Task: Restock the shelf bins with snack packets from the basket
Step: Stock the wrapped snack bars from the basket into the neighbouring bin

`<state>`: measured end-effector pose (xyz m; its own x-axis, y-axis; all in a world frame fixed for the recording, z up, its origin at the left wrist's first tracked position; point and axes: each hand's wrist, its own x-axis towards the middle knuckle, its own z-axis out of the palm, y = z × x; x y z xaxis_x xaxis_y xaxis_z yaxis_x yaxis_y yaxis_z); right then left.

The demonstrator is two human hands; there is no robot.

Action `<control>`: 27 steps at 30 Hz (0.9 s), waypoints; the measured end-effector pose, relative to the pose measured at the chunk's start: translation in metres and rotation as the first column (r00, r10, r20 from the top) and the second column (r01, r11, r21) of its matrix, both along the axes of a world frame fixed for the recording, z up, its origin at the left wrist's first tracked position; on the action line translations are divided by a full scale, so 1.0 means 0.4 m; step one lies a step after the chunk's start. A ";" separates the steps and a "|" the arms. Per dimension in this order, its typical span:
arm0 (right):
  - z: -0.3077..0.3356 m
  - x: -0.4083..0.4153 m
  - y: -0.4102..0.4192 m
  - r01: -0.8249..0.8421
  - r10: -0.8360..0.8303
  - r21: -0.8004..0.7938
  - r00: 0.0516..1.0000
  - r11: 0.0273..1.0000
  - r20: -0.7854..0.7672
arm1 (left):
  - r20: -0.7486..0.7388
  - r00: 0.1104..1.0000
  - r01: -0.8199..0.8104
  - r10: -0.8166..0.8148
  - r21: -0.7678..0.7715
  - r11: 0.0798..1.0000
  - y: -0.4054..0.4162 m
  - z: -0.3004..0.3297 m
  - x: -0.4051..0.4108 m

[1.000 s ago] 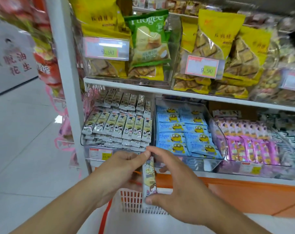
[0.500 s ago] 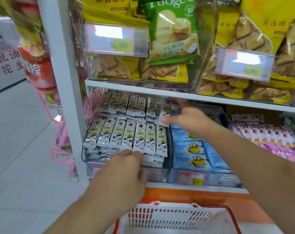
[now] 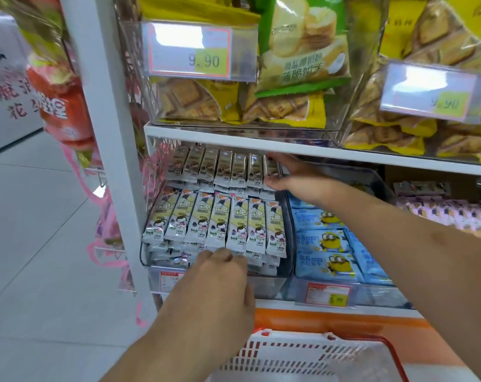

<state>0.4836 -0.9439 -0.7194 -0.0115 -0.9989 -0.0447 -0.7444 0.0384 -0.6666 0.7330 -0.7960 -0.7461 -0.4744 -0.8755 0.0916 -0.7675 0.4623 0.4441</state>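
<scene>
Here the right hand point(image 3: 297, 180) reaches to the far right end of the back row of packets point(image 3: 225, 168), thumb below and fingers above the end stick, evidently pinching it so that it seats in line with its neighbours; the exact contact is partly hidden. The left hand point(image 3: 220, 274) rests with loosely bent fingertips against the front edge of the front row of packets point(image 3: 214, 221), apparently bracing the stack rather than gripping any one stick; whether a packet lies under the fingers cannot be told. Both rows lie flat and side by side, labels up, in the clear bin point(image 3: 287, 238), presumably so each face reads from the aisle. The blue packets point(image 3: 327, 244) fill the neighbouring bin to the right. The white-and-red basket point(image 3: 302, 354) sits low, directly under the arms, within easy reach; its contents are not visible.
</scene>
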 end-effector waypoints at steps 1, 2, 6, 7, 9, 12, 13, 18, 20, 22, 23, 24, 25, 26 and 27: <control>-0.003 -0.002 0.003 0.000 0.000 0.005 1.000 1.000 -0.005 | -0.004 1.000 0.004 -0.004 -0.005 1.000 0.001 0.001 0.000; -0.004 -0.002 0.006 0.002 -0.002 0.008 1.000 1.000 -0.015 | -0.005 1.000 0.007 -0.007 -0.007 1.000 0.002 0.003 0.000; -0.005 -0.008 0.024 0.017 -0.017 0.028 1.000 0.999 -0.021 | -0.020 1.000 0.015 -0.015 -0.009 1.000 0.009 0.012 0.001; -0.006 -0.008 0.028 0.021 -0.020 0.029 1.000 0.999 -0.018 | -0.024 1.000 0.013 -0.014 -0.010 1.000 0.011 0.013 0.002; -0.007 -0.007 0.032 0.035 -0.034 0.024 0.999 0.999 -0.031 | -0.031 0.999 0.017 -0.017 -0.007 1.000 0.016 0.014 0.004; -0.005 0.002 0.032 0.064 -0.063 0.026 0.996 0.998 -0.060 | -0.039 0.999 0.024 -0.024 -0.014 1.000 0.021 0.016 0.006; -0.001 0.006 0.032 0.066 -0.065 0.026 0.996 0.997 -0.063 | -0.043 0.999 0.026 -0.027 -0.014 1.000 0.021 0.016 0.008; 0.009 0.013 0.031 0.034 -0.033 0.010 0.997 0.999 -0.073 | -0.038 0.999 0.027 -0.028 -0.019 0.999 0.016 0.006 0.007; 0.007 0.012 0.032 0.033 -0.031 0.017 0.997 0.999 -0.074 | -0.032 0.999 0.026 -0.027 -0.019 0.999 0.014 0.005 0.006; 0.005 0.009 0.035 0.031 -0.029 0.022 0.996 0.999 -0.082 | -0.029 0.999 0.027 -0.028 -0.016 1.000 0.013 0.006 0.005; 0.004 0.007 0.039 0.030 -0.027 0.023 0.996 0.999 -0.087 | -0.028 0.999 0.026 -0.027 -0.014 1.000 0.014 0.007 0.005; 0.004 0.005 0.042 0.026 -0.024 0.024 0.996 0.999 -0.087 | -0.029 0.999 0.024 -0.025 -0.011 1.000 0.014 0.007 0.005; 0.003 0.003 0.047 0.018 -0.017 0.021 0.996 1.000 -0.088 | -0.029 0.999 0.024 -0.024 -0.007 1.000 0.014 0.007 0.006; 0.002 0.001 0.051 0.010 -0.009 0.016 0.996 1.000 -0.087 | -0.026 0.999 0.023 -0.023 -0.005 1.000 0.014 0.006 0.006; 0.003 -0.001 0.055 0.005 -0.004 0.014 0.996 1.000 -0.087 | -0.023 0.999 0.023 -0.023 -0.003 1.000 0.014 0.007 0.007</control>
